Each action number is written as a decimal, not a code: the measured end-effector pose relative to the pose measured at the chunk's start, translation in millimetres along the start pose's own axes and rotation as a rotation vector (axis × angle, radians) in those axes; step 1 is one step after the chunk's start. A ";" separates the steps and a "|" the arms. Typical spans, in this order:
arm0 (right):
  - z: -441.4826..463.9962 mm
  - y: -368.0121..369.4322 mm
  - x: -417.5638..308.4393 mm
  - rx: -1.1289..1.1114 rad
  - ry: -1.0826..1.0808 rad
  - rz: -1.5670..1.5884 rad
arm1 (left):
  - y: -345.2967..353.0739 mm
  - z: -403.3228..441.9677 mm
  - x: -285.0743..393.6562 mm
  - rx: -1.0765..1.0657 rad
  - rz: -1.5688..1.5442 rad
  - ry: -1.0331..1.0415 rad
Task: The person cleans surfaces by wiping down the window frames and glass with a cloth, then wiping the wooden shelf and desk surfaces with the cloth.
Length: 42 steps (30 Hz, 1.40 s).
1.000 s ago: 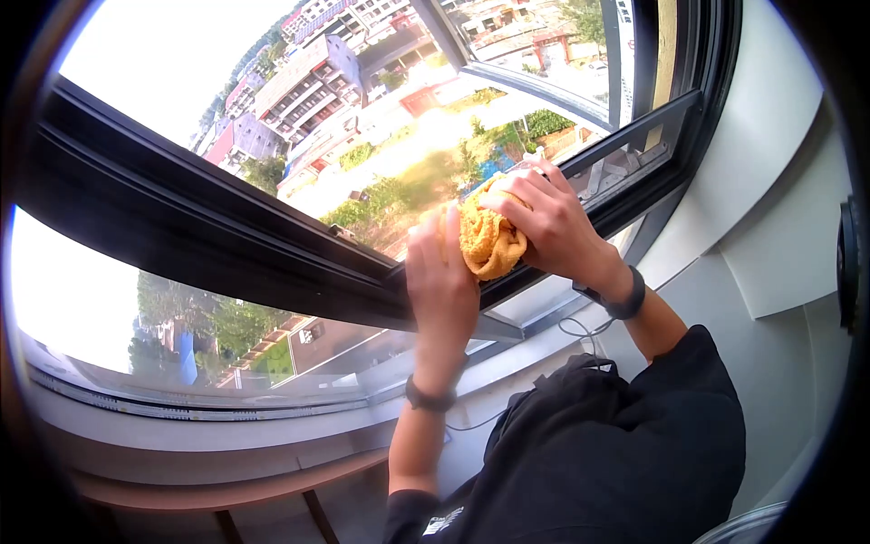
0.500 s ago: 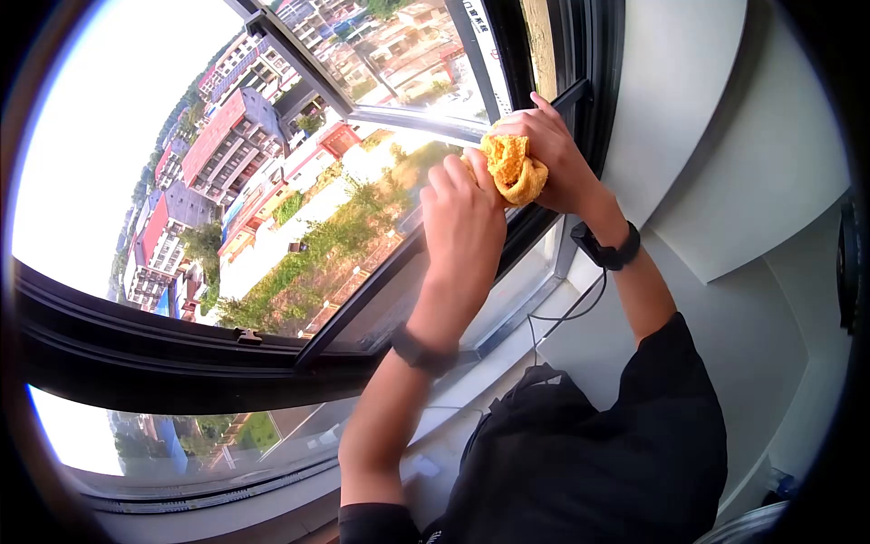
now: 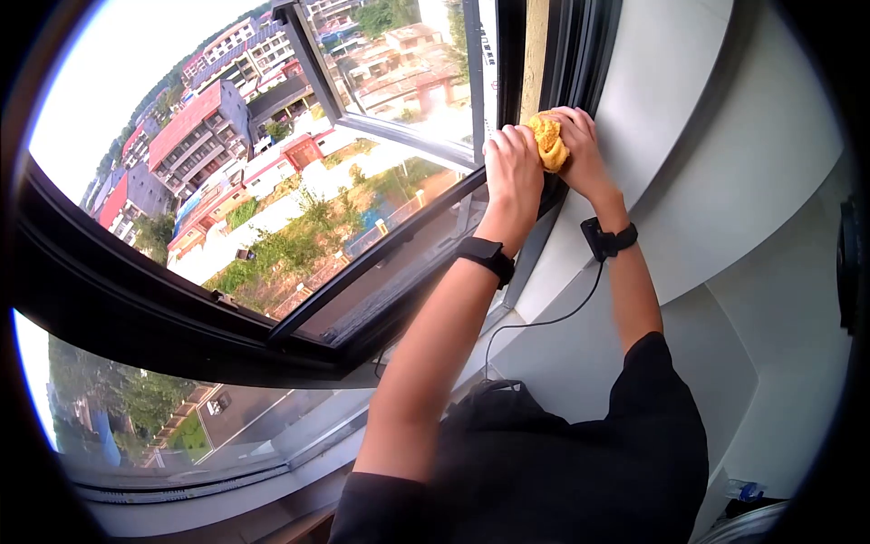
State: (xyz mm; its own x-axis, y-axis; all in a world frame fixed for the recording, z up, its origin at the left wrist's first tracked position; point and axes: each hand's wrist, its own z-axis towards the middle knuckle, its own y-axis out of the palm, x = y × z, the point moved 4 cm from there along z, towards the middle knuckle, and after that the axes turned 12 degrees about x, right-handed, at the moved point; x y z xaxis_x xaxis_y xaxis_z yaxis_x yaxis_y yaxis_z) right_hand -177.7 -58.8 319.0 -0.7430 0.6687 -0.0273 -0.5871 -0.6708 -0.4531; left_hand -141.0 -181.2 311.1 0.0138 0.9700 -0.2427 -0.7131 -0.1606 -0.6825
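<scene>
A bunched yellow cloth (image 3: 549,142) is held between both hands at the right corner of the dark window frame (image 3: 381,258). My left hand (image 3: 515,172) has its fingers curled over the frame at the cloth's left side. Around the cloth's right side wrap the fingers of my right hand (image 3: 584,154), close to the upright part of the frame. Both wrists carry black bands, and a thin cable (image 3: 553,322) hangs from the right one. The undersides of the cloth and fingertips are hidden.
An opened window sash (image 3: 317,68) stands outside, beyond the frame. Buildings and trees lie far below. A pale curved wall (image 3: 666,109) rises close by on the right. A lower glass pane (image 3: 136,417) is at the left, and a plastic bottle (image 3: 745,490) at the bottom right.
Both hands and the cloth have moved right along the frame to its corner by the wall. The view has shifted too, with more of the lower rail showing.
</scene>
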 end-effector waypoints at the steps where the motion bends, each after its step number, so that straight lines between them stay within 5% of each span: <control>1: 2.1 -2.9 -3.8 -0.004 0.005 -0.011 | -3.4 0.0 -1.6 -0.010 -0.025 -0.023; 6: 4.9 5.1 -21.1 -0.028 -0.043 0.130 | -27.6 -29.8 -31.6 0.118 -0.079 -0.091; 18: 33.6 25.1 -216.8 -0.194 -0.187 0.467 | -129.5 -161.8 -173.9 0.051 -0.112 -0.150; 27: 34.7 34.4 -310.9 -0.045 -0.305 0.556 | -171.4 -221.2 -228.0 -0.055 -0.150 -0.254; 31: 29.7 36.4 -309.7 0.075 -0.260 0.645 | -175.8 -218.0 -221.4 -0.118 -0.097 -0.238; 34: 24.1 42.6 -295.0 -0.091 -0.249 0.645 | -172.8 -210.7 -215.8 -0.235 0.018 -0.204; 42: 14.9 36.4 -220.8 0.096 -0.161 0.590 | -146.9 -159.2 -167.7 -0.299 0.035 -0.085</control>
State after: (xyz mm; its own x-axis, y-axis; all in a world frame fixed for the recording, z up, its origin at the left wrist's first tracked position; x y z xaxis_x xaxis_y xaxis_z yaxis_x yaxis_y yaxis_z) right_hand -39.8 -235.7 321.8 -0.9861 0.1242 -0.1108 -0.0828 -0.9437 -0.3203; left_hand 73.0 -349.4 342.3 -0.0743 0.9727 -0.2197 -0.4737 -0.2283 -0.8506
